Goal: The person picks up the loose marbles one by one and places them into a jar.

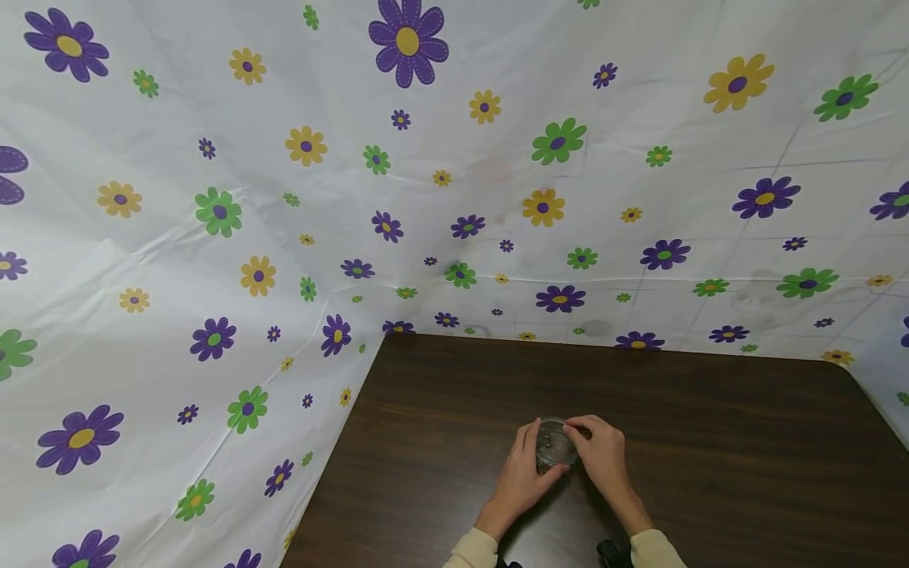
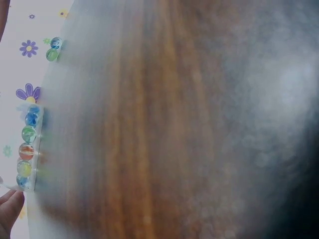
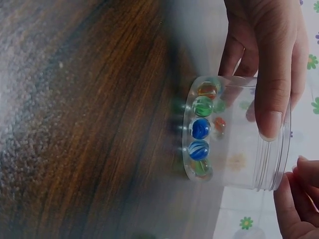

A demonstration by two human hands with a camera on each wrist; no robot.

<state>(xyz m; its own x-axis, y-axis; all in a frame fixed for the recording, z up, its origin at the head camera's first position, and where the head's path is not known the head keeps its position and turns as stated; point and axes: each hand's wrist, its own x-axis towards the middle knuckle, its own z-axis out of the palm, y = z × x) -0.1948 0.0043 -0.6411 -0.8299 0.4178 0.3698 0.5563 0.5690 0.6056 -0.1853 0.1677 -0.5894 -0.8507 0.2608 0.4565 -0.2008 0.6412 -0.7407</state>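
A clear plastic jar (image 3: pixel 237 134) with a ridged neck stands on the brown table, held by my left hand (image 1: pixel 521 476). In the right wrist view, the left thumb (image 3: pixel 271 122) lies along the jar's side near the neck. Colored glass marbles (image 3: pixel 201 128) sit at the jar's bottom. My right hand (image 1: pixel 602 457) is at the rim's right side, its thumb and fingers bent together; whether anything is between them is hidden. The left wrist view shows a row of marbles (image 2: pixel 27 149) in the jar and, apart from it, a marble pair (image 2: pixel 53 49).
The brown wood-grain table (image 1: pixel 440 410) extends to both sides of the hands. A white flower-printed sheet (image 1: pixel 454 173) hangs behind it and along its left side. Dark straps (image 1: pixel 612 552) show near the wrists. Much of the left wrist view is blurred.
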